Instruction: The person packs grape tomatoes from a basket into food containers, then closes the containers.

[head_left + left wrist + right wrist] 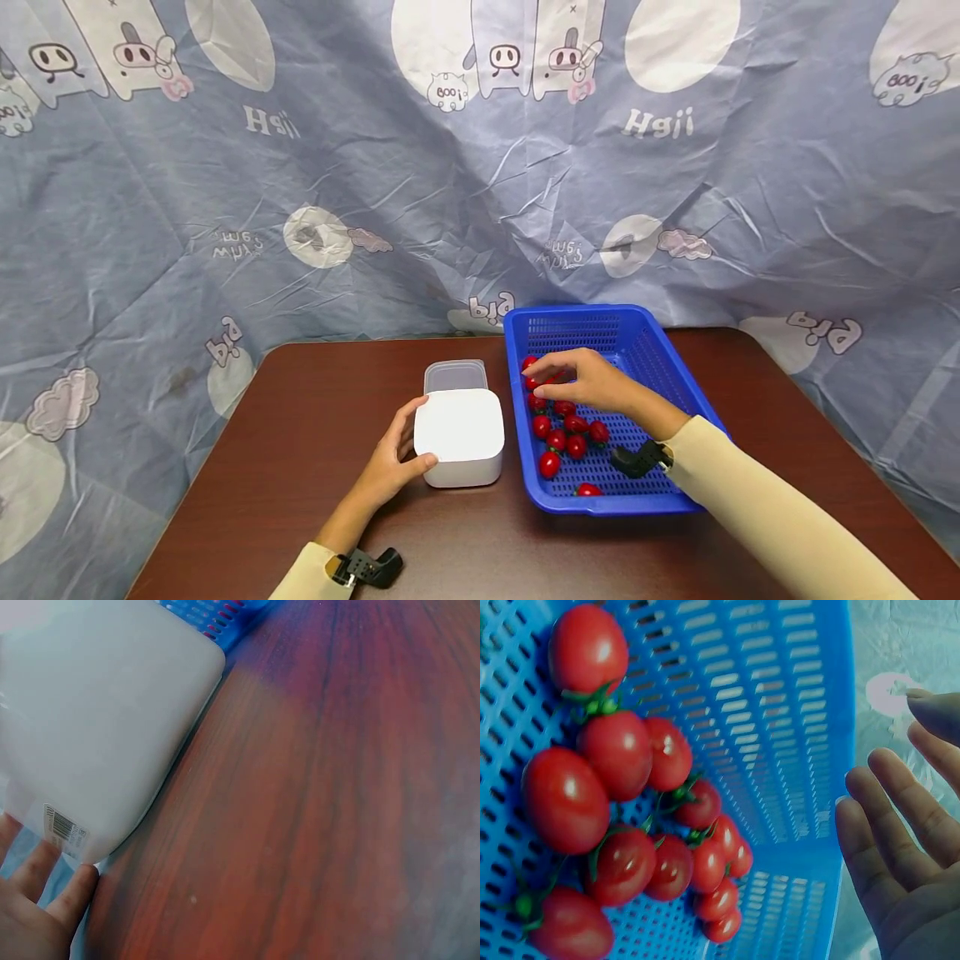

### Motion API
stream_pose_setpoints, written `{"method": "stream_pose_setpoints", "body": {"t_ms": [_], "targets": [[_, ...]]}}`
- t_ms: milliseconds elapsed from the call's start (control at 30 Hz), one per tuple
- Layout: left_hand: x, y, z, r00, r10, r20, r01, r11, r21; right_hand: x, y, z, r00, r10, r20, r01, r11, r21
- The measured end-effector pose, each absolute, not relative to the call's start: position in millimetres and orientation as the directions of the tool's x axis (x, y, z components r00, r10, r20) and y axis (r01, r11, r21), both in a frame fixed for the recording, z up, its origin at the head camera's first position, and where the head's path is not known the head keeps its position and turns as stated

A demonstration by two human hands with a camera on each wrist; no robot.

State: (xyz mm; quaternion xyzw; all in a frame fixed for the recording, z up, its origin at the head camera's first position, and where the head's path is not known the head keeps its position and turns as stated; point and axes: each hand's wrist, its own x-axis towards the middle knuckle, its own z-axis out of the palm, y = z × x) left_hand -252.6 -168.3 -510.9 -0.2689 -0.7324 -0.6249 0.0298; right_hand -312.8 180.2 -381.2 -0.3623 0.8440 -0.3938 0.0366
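Left fingers (73, 895) hold smooth box (459, 425) (round-cornered); slotted basket (666, 371), glossy tomatoes (576, 447).

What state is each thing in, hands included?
White container: held; open or closed unclear
Left hand: gripping the white container
Clear plastic piece: partly hidden
Blue basket: upright, partly filled
Tomatoes: red, loose in the blue basket
Right hand: empty, above the blue basket
Backdrop: wrinkled
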Motion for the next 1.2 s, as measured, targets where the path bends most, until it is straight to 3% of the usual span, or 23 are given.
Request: {"method": "stream_pose_setpoints", "body": {"t_ms": [633, 1200], "targets": [[-252.3, -169.6, -511.6, -0.848, 0.372, 0.378, 0.433, 0.072, 0.899, -341.3, 216.3, -412.8, -0.832, -0.534, 0.152, -0.455, 0.499, -0.738], [-251.8, -167.0, -512.2, -0.852, 0.367, 0.373, 0.419, 0.053, 0.906, -347.9, 228.3, -432.5, -0.831, -0.555, 0.049, -0.418, 0.562, -0.714]]}}
